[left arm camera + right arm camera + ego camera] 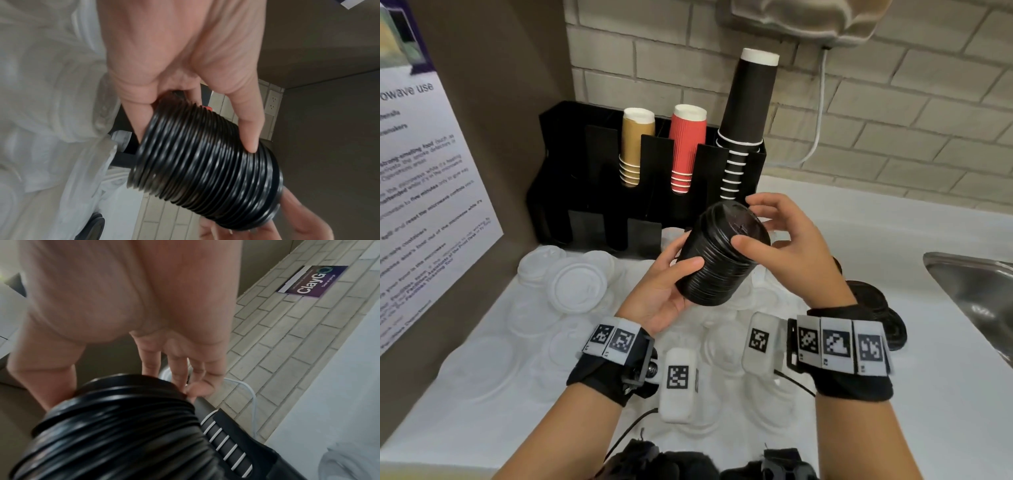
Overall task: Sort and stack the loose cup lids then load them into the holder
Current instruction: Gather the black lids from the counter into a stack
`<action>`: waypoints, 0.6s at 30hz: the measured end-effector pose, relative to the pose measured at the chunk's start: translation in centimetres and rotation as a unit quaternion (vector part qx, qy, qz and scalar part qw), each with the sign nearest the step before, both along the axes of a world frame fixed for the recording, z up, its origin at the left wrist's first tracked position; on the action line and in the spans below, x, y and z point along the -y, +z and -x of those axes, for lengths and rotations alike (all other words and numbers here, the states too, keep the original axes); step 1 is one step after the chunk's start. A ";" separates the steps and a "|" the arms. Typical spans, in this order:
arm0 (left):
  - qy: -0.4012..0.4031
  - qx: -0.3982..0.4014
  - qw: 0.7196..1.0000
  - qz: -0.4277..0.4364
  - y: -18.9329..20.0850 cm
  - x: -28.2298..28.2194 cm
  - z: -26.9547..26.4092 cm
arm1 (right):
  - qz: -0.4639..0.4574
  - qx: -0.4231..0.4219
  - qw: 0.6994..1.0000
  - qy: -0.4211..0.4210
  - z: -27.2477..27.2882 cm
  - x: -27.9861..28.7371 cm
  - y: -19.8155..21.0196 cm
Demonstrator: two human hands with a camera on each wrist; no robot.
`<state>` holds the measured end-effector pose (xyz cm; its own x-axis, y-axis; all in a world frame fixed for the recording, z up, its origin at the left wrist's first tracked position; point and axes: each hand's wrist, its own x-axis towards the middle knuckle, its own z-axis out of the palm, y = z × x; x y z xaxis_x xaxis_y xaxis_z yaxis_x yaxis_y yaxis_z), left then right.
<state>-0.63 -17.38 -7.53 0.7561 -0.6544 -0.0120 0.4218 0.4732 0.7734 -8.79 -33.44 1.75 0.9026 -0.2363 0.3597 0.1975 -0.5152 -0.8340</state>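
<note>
A tall stack of black cup lids (719, 253) is held tilted above the counter, in front of the black holder (571, 164). My left hand (667, 287) grips the stack's lower end, thumb along its side. My right hand (767, 233) grips the upper end, thumb on the side and fingers curled over the top lid's far rim. The left wrist view shows the ribbed stack (205, 170) under my thumb (246, 129). In the right wrist view the stack (115, 426) fills the lower left under my fingers (176, 369). Loose white lids (578, 284) cover the counter below.
The holder's rear slots carry gold cups (635, 147), red cups (686, 147) and a tall stack of black cups (748, 113). A few loose black lids (873, 305) lie on the counter at right, near a steel sink (976, 291). A notice-covered panel (431, 171) walls the left side.
</note>
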 end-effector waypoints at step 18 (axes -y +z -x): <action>-0.011 0.004 1.000 -0.020 -0.2 0.3 -0.2 | 0.075 -0.016 0.996 0.041 0.5 -0.1 0.9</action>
